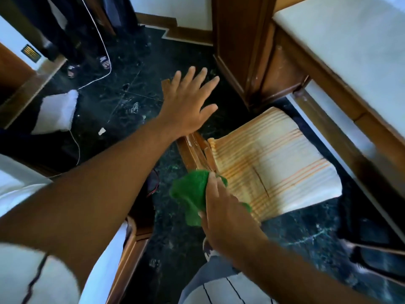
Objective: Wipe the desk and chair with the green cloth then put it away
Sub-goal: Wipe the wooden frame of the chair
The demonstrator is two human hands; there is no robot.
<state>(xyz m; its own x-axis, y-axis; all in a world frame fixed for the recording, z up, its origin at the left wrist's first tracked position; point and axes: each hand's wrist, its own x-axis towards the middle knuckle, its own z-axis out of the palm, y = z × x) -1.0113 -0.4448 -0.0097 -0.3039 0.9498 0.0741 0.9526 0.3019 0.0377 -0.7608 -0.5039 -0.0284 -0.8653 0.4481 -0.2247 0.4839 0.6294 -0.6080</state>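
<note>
Green cloth [190, 194] bunched at wooden back edge of chair [197, 150], beside striped seat cushion [274, 163]. Far left: white bag [55, 113] on dark marble floor [122, 102], white cable [96, 40] trailing. Left hand [188, 102] flat, fingers spread, gripping nothing. Right hand [219, 207] clamped on cloth. Desk [341, 47] at right, above seat.

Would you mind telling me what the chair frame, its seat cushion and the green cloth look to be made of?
Chair frame: apparently varnished wood, brown with glossy highlights.
Seat cushion: woven upholstery fabric, cream with orange stripes, matte.
Green cloth: soft, crumpled textile, possibly microfibre; bunched in the right hand.
</note>
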